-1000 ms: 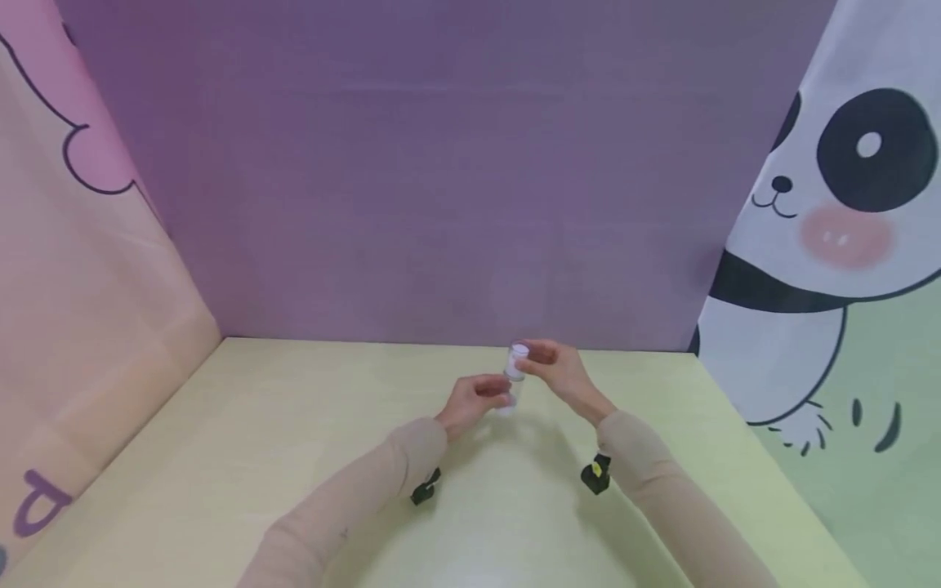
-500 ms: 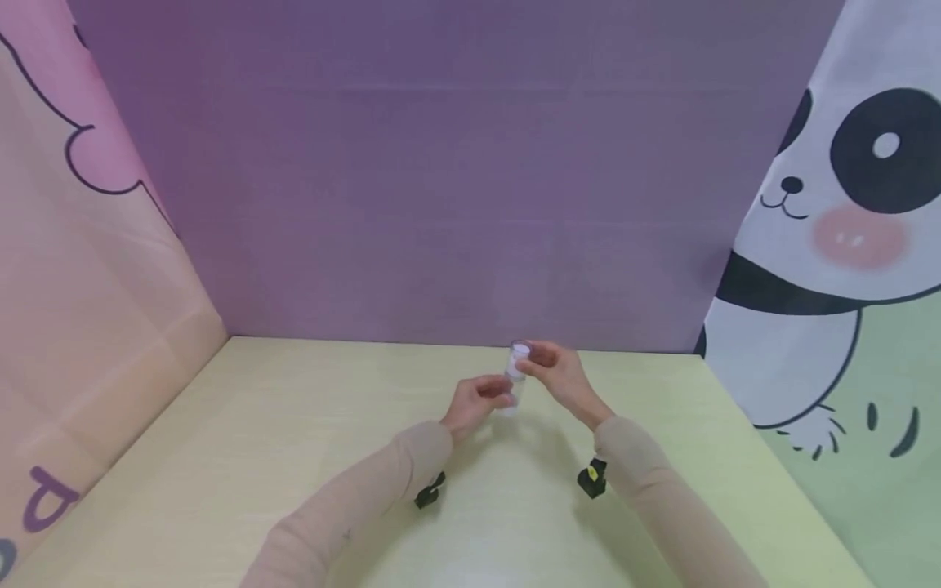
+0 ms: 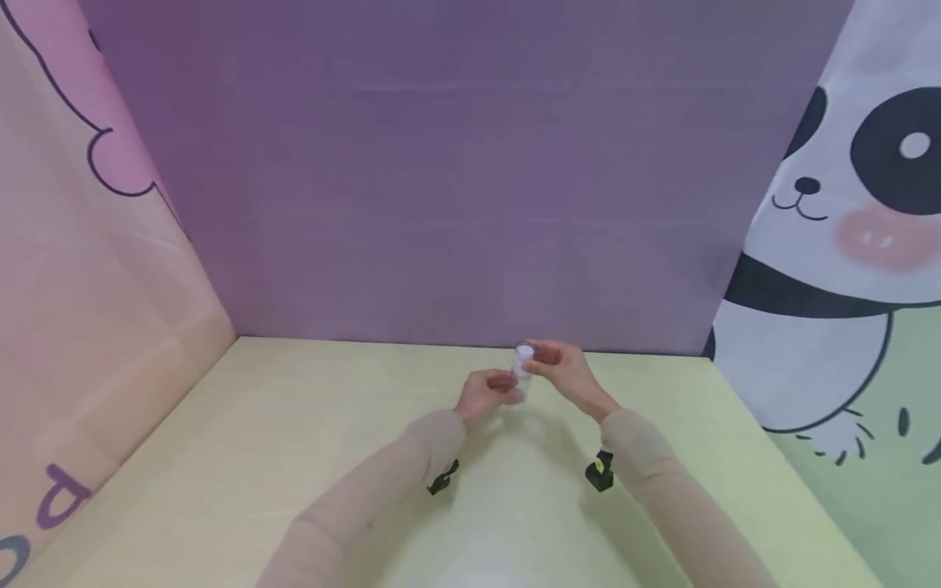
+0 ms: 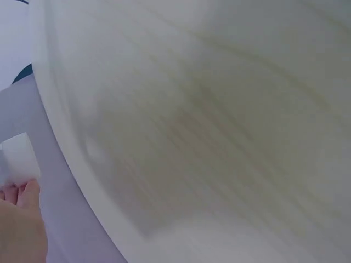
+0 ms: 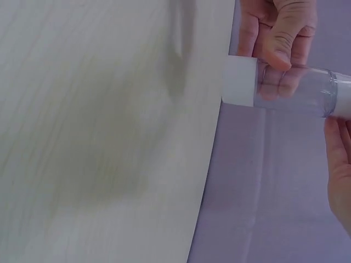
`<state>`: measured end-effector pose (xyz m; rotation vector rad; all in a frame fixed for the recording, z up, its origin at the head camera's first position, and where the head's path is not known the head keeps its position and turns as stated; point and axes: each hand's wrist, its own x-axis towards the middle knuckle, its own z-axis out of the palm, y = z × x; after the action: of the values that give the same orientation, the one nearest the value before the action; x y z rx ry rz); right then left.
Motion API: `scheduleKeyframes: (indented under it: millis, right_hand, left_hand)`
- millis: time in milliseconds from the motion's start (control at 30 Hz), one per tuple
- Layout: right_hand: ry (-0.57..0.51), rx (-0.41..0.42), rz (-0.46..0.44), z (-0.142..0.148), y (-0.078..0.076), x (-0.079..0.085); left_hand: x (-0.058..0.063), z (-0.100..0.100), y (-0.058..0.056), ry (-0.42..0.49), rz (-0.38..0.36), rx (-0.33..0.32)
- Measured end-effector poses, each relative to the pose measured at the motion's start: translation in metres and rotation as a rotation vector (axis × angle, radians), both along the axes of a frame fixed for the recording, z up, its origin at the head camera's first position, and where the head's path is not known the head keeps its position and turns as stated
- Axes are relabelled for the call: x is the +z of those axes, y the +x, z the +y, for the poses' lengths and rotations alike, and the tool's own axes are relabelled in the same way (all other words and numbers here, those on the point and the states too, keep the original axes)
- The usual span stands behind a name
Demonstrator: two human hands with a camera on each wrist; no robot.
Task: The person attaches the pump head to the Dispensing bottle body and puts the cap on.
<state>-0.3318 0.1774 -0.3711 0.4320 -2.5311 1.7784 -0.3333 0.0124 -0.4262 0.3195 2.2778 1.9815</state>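
Note:
Over the table's far part, a small clear cylindrical bottle (image 3: 523,363) is held between two hands, slightly tilted. In the right wrist view, its see-through body (image 5: 307,101) lies between a white base (image 5: 239,80) and a white upper part (image 5: 343,97). The left hand (image 3: 483,394) pinches the clear body, its thumb in front and fingers visible behind through the wall. The right hand (image 3: 569,374) grips the white upper part from the right. At the left wrist view's edge, the left hand (image 4: 24,233) holds the bottle beside its white end (image 4: 21,156).
The pale wood table (image 3: 331,392) ends at a purple backdrop (image 3: 470,180) just beyond the hands. A peach and pink printed cloth (image 3: 110,269) hangs at left, a panda-print cloth (image 3: 816,359) at right. Dark wrist mounts (image 3: 600,471) hang below both sleeves.
The head view has turned slightly left, so the scene sits farther right. Both hands keep hold of the bottle with nearly the same grip.

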Motion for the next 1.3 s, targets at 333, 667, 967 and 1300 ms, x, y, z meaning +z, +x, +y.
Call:
scheduleKeyframes:
  millis: [333, 667, 967, 1300]
  right_hand:
    - [-0.001, 0.004, -0.032, -0.002, -0.004, -0.020]
    - [0.045, 0.030, -0.025, -0.007, -0.006, -0.032]
    - [0.048, 0.047, -0.049, -0.008, -0.007, -0.037]
    - [0.076, 0.060, -0.084, 0.003, -0.002, -0.037]
  left_hand:
    - [-0.013, 0.002, -0.002, -0.068, -0.074, 0.057]
    - [-0.020, -0.003, -0.001, -0.117, -0.074, 0.063]
    - [-0.023, -0.005, -0.001, -0.105, -0.080, 0.055]
    - [-0.022, 0.004, 0.005, -0.149, -0.121, 0.077]
